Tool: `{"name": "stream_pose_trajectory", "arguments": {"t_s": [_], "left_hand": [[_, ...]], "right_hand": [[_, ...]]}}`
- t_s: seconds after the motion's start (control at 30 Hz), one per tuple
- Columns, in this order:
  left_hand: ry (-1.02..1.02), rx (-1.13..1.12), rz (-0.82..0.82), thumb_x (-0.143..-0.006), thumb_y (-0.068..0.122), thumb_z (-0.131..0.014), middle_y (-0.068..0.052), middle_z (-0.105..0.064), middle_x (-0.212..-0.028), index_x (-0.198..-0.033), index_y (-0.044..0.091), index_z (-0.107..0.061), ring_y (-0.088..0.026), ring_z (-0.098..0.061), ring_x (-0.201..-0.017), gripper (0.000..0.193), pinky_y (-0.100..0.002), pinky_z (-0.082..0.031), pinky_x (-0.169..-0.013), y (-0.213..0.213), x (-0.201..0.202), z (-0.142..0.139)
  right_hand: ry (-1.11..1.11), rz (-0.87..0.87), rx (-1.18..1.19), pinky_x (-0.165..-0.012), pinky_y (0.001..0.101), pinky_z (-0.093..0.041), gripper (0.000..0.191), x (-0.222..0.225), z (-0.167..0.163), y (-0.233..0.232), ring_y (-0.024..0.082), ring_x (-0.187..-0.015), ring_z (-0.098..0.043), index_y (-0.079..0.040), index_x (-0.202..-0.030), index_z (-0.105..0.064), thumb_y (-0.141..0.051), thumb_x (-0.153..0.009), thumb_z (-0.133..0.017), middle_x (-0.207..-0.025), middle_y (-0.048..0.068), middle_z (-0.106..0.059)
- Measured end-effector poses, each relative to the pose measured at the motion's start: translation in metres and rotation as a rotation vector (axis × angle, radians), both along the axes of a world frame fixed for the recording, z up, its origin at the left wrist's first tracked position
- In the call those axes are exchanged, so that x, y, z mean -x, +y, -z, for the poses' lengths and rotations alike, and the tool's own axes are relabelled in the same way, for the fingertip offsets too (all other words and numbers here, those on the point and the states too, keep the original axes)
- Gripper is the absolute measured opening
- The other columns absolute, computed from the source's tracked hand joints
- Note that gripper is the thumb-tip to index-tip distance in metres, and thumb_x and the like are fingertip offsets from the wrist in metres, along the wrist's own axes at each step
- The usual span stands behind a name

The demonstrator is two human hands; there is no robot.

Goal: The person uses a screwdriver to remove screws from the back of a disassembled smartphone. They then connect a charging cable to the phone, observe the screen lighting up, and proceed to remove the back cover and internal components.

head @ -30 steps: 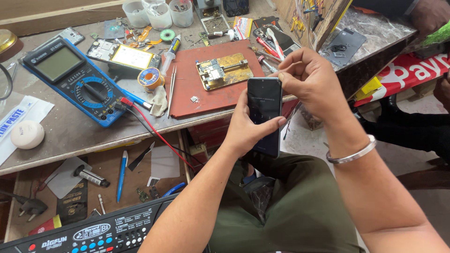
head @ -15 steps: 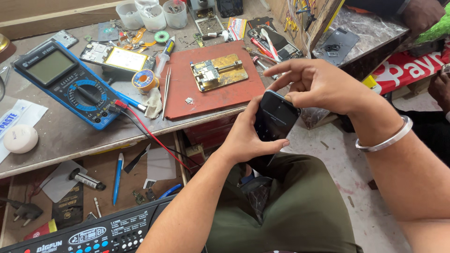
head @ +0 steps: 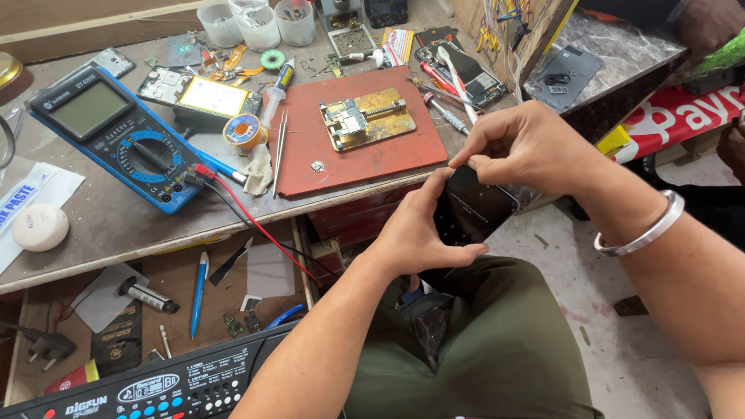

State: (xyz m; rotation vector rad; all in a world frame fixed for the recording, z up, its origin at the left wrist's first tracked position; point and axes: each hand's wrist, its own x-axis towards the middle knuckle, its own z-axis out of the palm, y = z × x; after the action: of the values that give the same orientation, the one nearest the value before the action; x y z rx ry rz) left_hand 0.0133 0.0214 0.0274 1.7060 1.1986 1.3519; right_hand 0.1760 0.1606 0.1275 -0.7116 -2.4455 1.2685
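Note:
A black smartphone (head: 473, 209) with a dark screen sits tilted above my lap, just off the workbench's front edge. My left hand (head: 415, 233) cups it from below and from the left, thumb along its edge. My right hand (head: 528, 147) reaches over the phone's top end, with fingertips pinching at its upper edge. A metal bangle (head: 644, 229) circles my right wrist.
The workbench (head: 109, 221) carries a red mat (head: 361, 151) with a gold circuit-board jig (head: 366, 118), a blue multimeter (head: 116, 136) with red and black leads, tweezers, solder wire, small cups and phone parts. An open drawer (head: 155, 302) and a keyboard (head: 147, 388) lie below left.
The phone went from upright with its screen facing me to tilted and lower. My right hand moved from its top corner to cover its upper end. The view shifted slightly.

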Motion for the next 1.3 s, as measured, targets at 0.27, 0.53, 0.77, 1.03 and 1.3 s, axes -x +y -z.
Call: {"name": "stream_pose_trajectory", "arguments": {"t_s": [0.27, 0.53, 0.77, 1.03, 1.3], "left_hand": [[0.23, 0.06, -0.075, -0.063, 0.033, -0.09, -0.017, -0.073, -0.107, -0.139, 0.004, -0.049, -0.035, -0.072, -0.103, 0.092, -0.041, -0.058, -0.086, -0.004, -0.001, -0.016], [0.322, 0.058, -0.032, -0.064, 0.033, -0.093, -0.016, -0.073, -0.105, -0.137, 0.005, -0.052, -0.033, -0.073, -0.103, 0.088, -0.04, -0.057, -0.088, -0.003, -0.002, -0.01], [-0.536, -0.117, 0.087, -0.076, 0.018, -0.088, -0.008, -0.059, -0.139, -0.153, 0.004, -0.035, -0.018, -0.056, -0.13, 0.094, -0.033, -0.044, -0.114, 0.003, -0.003, 0.007], [-1.155, -0.07, 0.026, -0.09, 0.015, -0.083, -0.008, -0.061, -0.117, -0.153, 0.007, -0.037, -0.018, -0.062, -0.109, 0.078, -0.035, -0.053, -0.098, 0.016, 0.007, 0.017], [-1.19, -0.099, -0.063, -0.09, 0.015, -0.082, -0.008, -0.059, -0.12, -0.148, 0.006, -0.039, -0.017, -0.06, -0.109, 0.072, -0.034, -0.054, -0.093, 0.016, 0.007, 0.014]], "right_hand": [[-0.286, -0.077, 0.104, -0.057, 0.0242, -0.048, 0.019, 0.014, -0.02, 0.006, 0.007, -0.062, -0.061, 0.001, -0.089, -0.082, -0.003, -0.074, -0.071, -0.069, 0.003, -0.072], [-0.367, -0.175, 0.242, -0.062, 0.0317, -0.06, 0.035, 0.016, -0.023, 0.011, 0.013, -0.073, -0.068, -0.003, -0.115, -0.066, -0.016, -0.083, -0.072, -0.087, 0.008, -0.073], [0.373, 0.085, 0.332, -0.075, 0.0297, -0.06, 0.044, -0.001, 0.007, 0.0, 0.014, -0.089, -0.071, -0.002, -0.132, -0.053, -0.018, -0.095, -0.07, -0.11, 0.011, -0.073], [0.697, 0.181, 0.251, -0.085, 0.0338, -0.064, 0.042, 0.0, 0.065, -0.079, 0.022, -0.095, -0.075, 0.0, -0.133, -0.046, -0.004, -0.097, -0.068, -0.121, 0.023, -0.072], [0.513, 0.214, -0.014, -0.09, 0.0328, -0.064, 0.051, 0.002, 0.054, -0.102, 0.023, -0.109, -0.076, 0.0, -0.136, -0.044, 0.006, -0.089, -0.064, -0.12, 0.02, -0.075]]}}
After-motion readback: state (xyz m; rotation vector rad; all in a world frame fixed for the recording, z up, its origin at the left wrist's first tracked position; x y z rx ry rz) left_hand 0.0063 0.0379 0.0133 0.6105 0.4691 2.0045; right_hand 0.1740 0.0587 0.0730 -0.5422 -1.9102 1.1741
